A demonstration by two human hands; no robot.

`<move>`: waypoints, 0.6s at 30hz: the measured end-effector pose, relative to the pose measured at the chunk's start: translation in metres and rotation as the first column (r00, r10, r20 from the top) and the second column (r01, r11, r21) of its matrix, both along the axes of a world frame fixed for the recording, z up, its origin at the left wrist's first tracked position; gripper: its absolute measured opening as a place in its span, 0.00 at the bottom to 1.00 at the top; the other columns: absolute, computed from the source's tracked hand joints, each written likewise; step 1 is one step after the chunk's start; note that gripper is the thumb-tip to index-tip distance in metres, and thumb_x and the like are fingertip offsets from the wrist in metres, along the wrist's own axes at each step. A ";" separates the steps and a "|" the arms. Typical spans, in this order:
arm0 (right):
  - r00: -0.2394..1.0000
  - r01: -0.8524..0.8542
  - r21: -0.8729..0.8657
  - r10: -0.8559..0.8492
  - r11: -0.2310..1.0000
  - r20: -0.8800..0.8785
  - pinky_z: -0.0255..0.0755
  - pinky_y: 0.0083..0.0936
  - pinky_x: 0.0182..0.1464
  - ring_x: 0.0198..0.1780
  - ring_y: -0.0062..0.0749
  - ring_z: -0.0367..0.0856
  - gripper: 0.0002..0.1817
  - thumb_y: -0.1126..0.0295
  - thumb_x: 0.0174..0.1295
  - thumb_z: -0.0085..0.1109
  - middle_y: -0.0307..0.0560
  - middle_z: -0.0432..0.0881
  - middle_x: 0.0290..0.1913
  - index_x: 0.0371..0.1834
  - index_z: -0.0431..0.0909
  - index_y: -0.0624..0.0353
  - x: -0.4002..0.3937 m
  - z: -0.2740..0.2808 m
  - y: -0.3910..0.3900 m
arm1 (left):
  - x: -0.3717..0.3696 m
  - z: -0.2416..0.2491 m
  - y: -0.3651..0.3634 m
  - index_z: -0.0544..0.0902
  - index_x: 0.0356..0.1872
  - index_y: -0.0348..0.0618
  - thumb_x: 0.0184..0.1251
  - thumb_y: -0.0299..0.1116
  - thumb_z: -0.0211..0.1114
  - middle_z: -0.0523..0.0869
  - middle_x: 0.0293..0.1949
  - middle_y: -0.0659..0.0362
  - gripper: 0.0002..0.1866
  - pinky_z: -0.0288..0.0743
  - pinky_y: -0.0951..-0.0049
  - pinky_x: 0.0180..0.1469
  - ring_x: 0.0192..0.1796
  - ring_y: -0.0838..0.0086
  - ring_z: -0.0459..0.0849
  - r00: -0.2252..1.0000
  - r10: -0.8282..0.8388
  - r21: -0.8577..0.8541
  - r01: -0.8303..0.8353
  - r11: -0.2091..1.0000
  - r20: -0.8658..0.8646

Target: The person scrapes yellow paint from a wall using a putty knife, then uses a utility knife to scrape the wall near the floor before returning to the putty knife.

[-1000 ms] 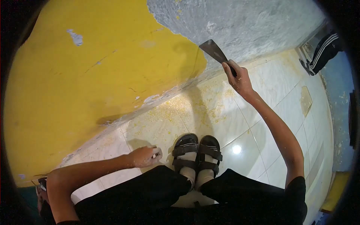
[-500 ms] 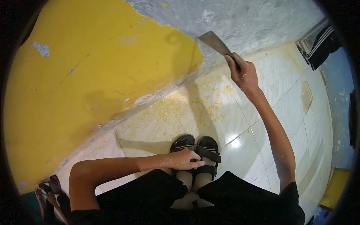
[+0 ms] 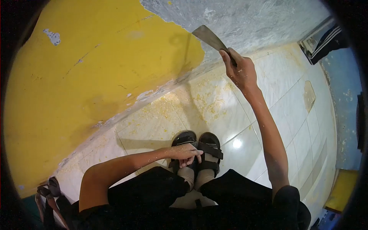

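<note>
My right hand (image 3: pixel 242 72) is wrapped round the handle of a paint scraper (image 3: pixel 209 37) with a wide, flat metal blade. The blade's corner lies at the ragged border between the yellow paint (image 3: pixel 115 57) and the bare grey wall (image 3: pixel 245 23). Pale flecks dot the back of this hand. My left hand (image 3: pixel 186 153) hangs over the sandals with nothing in it, its fingers loosely apart.
Yellow paint flakes (image 3: pixel 165 105) are scattered over the tiled floor (image 3: pixel 245 153) along the wall's foot. Below me are my black sandals (image 3: pixel 210 147). Another person's legs (image 3: pixel 50 201) show at lower left. Dark striped cloth (image 3: pixel 327 44) hangs at upper right, beside a blue wall (image 3: pixel 343 96).
My right hand and the scraper have shifted left and slightly up, onto the paint's edge. My left hand has moved a little left and its fingers have loosened. The view has shifted slightly.
</note>
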State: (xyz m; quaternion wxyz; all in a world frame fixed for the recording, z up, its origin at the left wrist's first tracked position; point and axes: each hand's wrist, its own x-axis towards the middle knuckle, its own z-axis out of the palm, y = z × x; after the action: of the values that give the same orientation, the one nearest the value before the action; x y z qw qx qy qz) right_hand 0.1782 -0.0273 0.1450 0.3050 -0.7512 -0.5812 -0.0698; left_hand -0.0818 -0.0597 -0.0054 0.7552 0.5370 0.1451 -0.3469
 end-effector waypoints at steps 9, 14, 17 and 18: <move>0.999 0.033 -0.020 -0.034 0.999 -0.032 0.65 0.39 0.22 0.20 0.54 0.74 0.12 0.58 0.67 0.54 0.57 0.75 0.19 0.36 0.78 0.55 0.000 -0.004 -0.001 | -0.001 -0.002 -0.001 0.80 0.46 0.32 0.76 0.47 0.42 0.75 0.14 0.61 0.26 0.76 0.76 0.18 0.13 0.76 0.76 1.000 -0.007 0.019 0.007 1.000 0.027; 0.991 0.028 0.050 -0.021 0.998 -0.133 0.64 0.37 0.22 0.19 0.54 0.72 0.13 0.58 0.67 0.53 0.57 0.74 0.18 0.35 0.78 0.56 0.004 -0.014 0.004 | -0.005 -0.001 0.002 0.80 0.46 0.32 0.76 0.49 0.43 0.74 0.13 0.62 0.27 0.75 0.75 0.17 0.12 0.77 0.76 0.997 0.037 -0.041 -0.035 0.999 0.063; 0.991 0.023 0.025 -0.020 0.999 -0.134 0.64 0.36 0.22 0.19 0.54 0.71 0.14 0.58 0.68 0.53 0.58 0.73 0.18 0.35 0.77 0.57 -0.009 -0.006 0.002 | -0.003 -0.002 -0.001 0.80 0.46 0.32 0.76 0.49 0.43 0.74 0.13 0.62 0.27 0.74 0.75 0.16 0.12 0.77 0.76 1.000 0.025 -0.036 -0.025 0.999 0.014; 0.994 0.015 0.021 -0.013 1.000 -0.105 0.64 0.35 0.22 0.19 0.54 0.71 0.14 0.58 0.68 0.52 0.58 0.73 0.18 0.35 0.77 0.58 -0.012 -0.003 0.002 | -0.001 -0.002 -0.002 0.80 0.46 0.32 0.76 0.49 0.43 0.74 0.13 0.62 0.27 0.74 0.75 0.16 0.12 0.77 0.76 1.000 0.017 -0.037 -0.016 0.999 0.014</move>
State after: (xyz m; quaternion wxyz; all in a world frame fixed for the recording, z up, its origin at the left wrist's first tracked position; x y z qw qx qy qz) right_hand 0.1664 -0.0254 0.1421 0.3424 -0.7545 -0.5585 -0.0387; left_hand -0.0829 -0.0622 -0.0079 0.7687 0.5243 0.1378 -0.3395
